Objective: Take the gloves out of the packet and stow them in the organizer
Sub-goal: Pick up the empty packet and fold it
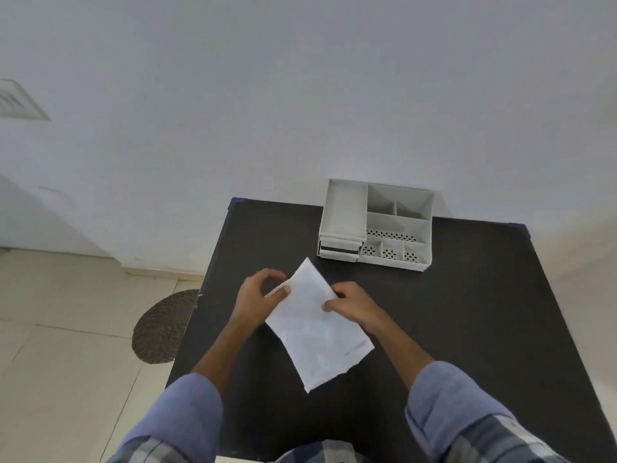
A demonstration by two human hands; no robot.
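A flat white packet (pixel 317 332) is held slanted above the black table (pixel 467 329), its far corner pointing toward the organizer. My left hand (pixel 258 297) pinches the packet's upper left edge between thumb and fingers. My right hand (pixel 352 304) grips its upper right edge. No gloves show outside the packet. The light grey organizer (pixel 375 225) stands at the table's far edge by the wall, with a long tray on its left, small drawers beneath it, and several open compartments on its right.
A white wall rises right behind the table. To the left lies a tiled floor with a round dark mat (pixel 163 327) partly under the table's edge. Blue sleeves cover both forearms at the bottom of the view.
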